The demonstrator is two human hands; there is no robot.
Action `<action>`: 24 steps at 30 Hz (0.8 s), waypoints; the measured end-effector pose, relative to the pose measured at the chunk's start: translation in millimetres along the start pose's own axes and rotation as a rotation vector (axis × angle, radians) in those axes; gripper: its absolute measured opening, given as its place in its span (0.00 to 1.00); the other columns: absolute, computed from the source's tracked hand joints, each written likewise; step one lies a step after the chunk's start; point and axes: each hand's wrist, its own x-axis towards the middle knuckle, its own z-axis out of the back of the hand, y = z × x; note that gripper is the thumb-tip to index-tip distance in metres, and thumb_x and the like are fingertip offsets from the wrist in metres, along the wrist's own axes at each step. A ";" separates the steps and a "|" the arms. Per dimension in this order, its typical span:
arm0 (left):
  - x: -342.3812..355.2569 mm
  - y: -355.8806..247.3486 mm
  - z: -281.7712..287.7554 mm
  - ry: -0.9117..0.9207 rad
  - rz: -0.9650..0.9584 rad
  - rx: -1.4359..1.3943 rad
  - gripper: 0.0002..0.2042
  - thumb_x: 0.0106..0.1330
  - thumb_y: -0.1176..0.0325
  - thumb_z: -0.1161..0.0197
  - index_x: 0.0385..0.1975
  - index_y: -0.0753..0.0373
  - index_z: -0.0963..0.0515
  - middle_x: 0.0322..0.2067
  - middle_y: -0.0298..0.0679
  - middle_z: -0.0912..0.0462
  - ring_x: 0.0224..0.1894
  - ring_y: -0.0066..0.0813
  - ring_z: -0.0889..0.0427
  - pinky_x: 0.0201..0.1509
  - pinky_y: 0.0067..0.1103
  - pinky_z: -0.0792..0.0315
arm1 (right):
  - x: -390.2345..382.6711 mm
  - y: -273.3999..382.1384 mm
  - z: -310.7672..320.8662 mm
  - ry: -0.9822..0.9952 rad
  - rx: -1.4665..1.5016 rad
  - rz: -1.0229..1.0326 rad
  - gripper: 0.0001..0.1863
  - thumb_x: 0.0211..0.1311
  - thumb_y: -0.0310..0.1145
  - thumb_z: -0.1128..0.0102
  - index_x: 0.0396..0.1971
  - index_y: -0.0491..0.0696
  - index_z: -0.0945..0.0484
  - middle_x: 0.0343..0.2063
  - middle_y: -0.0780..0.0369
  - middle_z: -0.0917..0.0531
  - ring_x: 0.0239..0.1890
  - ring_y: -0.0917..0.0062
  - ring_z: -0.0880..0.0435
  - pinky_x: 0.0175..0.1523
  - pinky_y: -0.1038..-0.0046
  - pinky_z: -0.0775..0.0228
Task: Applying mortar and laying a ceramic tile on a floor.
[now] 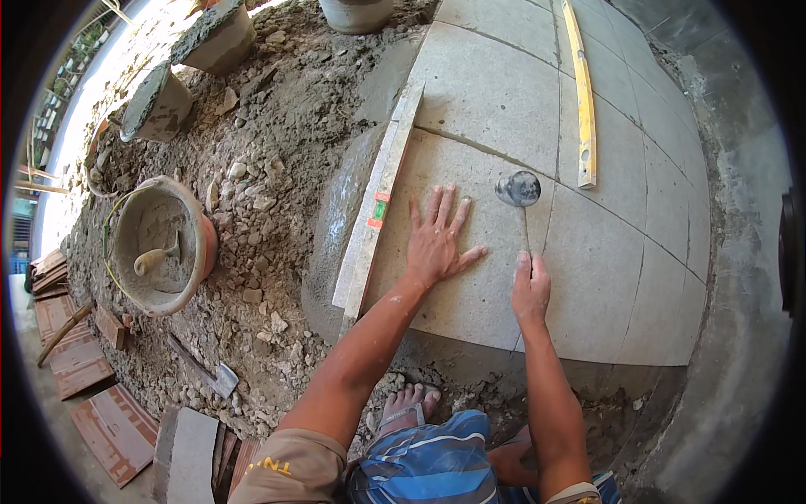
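My left hand point(437, 244) lies flat with fingers spread on a grey floor tile point(491, 244). A rubber mallet point(518, 189) with a dark head and thin handle is gripped in my right hand point(531, 288), its head over the same tile near a joint. Along the tile's left edge lies a long spirit level point(380, 210) with a green vial, just left of my left hand. Whether the mallet's head touches the tile I cannot tell.
A yellow level point(583, 109) rests on the laid tiles at the upper right. Rubble point(260, 185) covers the left, with a mortar bucket point(206, 244) holding a trowel point(155, 256), a hammer-like tool point(220, 378) and stacked tiles point(189, 458). More buckets point(159, 109) stand farther back. A wall point(747, 252) borders the right.
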 end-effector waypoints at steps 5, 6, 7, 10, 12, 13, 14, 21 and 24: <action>-3.3 1.8 -2.1 0.026 0.046 -0.022 0.49 0.61 0.22 0.50 0.75 0.54 0.36 0.79 0.48 0.48 0.81 0.49 0.56 0.78 0.61 0.69 | -33.0 -27.3 12.8 0.074 0.053 -0.076 0.23 0.78 0.49 0.52 0.37 0.40 0.25 0.23 0.53 0.24 0.29 0.61 0.23 0.39 0.59 0.32; -3.2 2.5 -2.6 0.007 0.029 -0.042 0.49 0.62 0.23 0.50 0.75 0.54 0.37 0.79 0.48 0.49 0.82 0.49 0.56 0.78 0.61 0.68 | -38.4 -33.4 15.5 0.066 0.050 -0.081 0.23 0.79 0.48 0.53 0.36 0.41 0.25 0.22 0.56 0.25 0.28 0.65 0.25 0.38 0.61 0.32; -3.4 3.7 -2.6 -0.017 0.006 -0.056 0.48 0.62 0.24 0.49 0.76 0.54 0.37 0.79 0.48 0.49 0.82 0.49 0.57 0.78 0.60 0.68 | -42.3 -38.7 16.4 0.059 0.057 -0.096 0.22 0.79 0.46 0.53 0.36 0.41 0.25 0.21 0.59 0.27 0.26 0.70 0.26 0.36 0.63 0.33; -3.5 5.1 -2.6 -0.014 0.010 -0.064 0.48 0.62 0.25 0.48 0.76 0.54 0.37 0.79 0.47 0.49 0.82 0.48 0.57 0.79 0.60 0.69 | -53.8 -53.0 21.9 0.101 0.061 -0.143 0.21 0.80 0.46 0.54 0.35 0.42 0.25 0.21 0.63 0.27 0.25 0.74 0.27 0.34 0.67 0.34; -2.9 5.7 -2.2 0.006 0.021 -0.086 0.48 0.62 0.26 0.48 0.76 0.54 0.37 0.79 0.47 0.49 0.82 0.48 0.57 0.79 0.60 0.70 | -56.1 -59.0 21.1 0.107 0.057 -0.154 0.21 0.80 0.46 0.54 0.35 0.42 0.25 0.21 0.63 0.27 0.25 0.75 0.28 0.33 0.67 0.35; -2.6 5.8 -1.9 0.006 0.020 -0.098 0.48 0.61 0.26 0.47 0.76 0.54 0.37 0.79 0.47 0.49 0.82 0.48 0.57 0.79 0.60 0.70 | -56.8 -61.0 20.2 0.108 0.045 -0.187 0.21 0.80 0.46 0.54 0.36 0.42 0.25 0.20 0.64 0.27 0.24 0.75 0.28 0.33 0.68 0.35; -2.2 5.9 -1.4 0.006 0.019 -0.108 0.48 0.61 0.27 0.47 0.76 0.54 0.37 0.79 0.47 0.49 0.82 0.48 0.57 0.79 0.60 0.71 | -57.3 -62.2 18.7 0.111 0.058 -0.168 0.21 0.80 0.46 0.54 0.36 0.42 0.25 0.20 0.64 0.27 0.24 0.75 0.28 0.33 0.68 0.35; -1.3 6.8 0.6 0.023 0.040 -0.128 0.47 0.62 0.27 0.45 0.75 0.54 0.35 0.78 0.46 0.47 0.82 0.47 0.56 0.79 0.59 0.70 | -63.2 -60.3 9.1 0.078 -0.012 -0.174 0.21 0.80 0.46 0.55 0.42 0.42 0.24 0.20 0.62 0.26 0.24 0.73 0.26 0.33 0.67 0.33; -0.1 7.5 1.0 0.019 0.036 -0.138 0.46 0.62 0.28 0.43 0.74 0.54 0.35 0.78 0.46 0.47 0.82 0.47 0.55 0.79 0.59 0.70 | -64.0 -58.1 8.5 0.068 -0.027 -0.176 0.21 0.80 0.45 0.55 0.46 0.41 0.24 0.21 0.62 0.25 0.25 0.72 0.25 0.33 0.67 0.32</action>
